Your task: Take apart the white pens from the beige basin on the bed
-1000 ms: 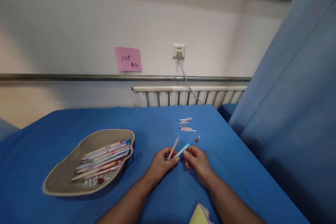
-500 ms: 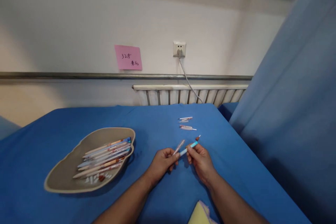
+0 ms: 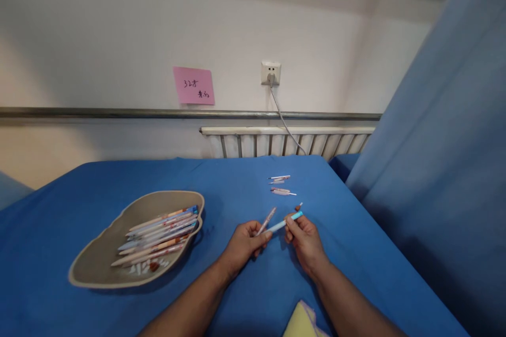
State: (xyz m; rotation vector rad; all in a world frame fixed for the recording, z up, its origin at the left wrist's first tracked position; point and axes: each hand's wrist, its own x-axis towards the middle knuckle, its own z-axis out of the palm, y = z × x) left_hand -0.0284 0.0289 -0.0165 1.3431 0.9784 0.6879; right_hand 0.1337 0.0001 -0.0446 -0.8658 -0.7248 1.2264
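My left hand [image 3: 245, 243] is closed, with a pale patterned pen [image 3: 268, 219] sticking up from its fingers. The same fingers pinch one end of a light blue pen [image 3: 279, 226]. Near its turquoise end, my right hand [image 3: 307, 245] grips that pen between thumb and fingers. The blue pen spans the gap between both hands, slightly tilted. Just beyond my right hand lies a small brown piece [image 3: 298, 207] with a white tip. Farther back on the cloth lie several slim refills and small pen parts [image 3: 280, 191].
At left stands a beige tray [image 3: 89, 253] with several pens and small white and brown pieces. A yellow cloth [image 3: 301, 321] lies at the front edge. The blue-covered table [image 3: 233, 184] meets a wall with a radiator [image 3: 284, 130]; a blue curtain [image 3: 443, 142] hangs at right.
My right hand has shifted slightly right along the light blue pen, and more of its length shows between my hands. My left hand keeps both pens, the patterned one tilted slightly more upright.
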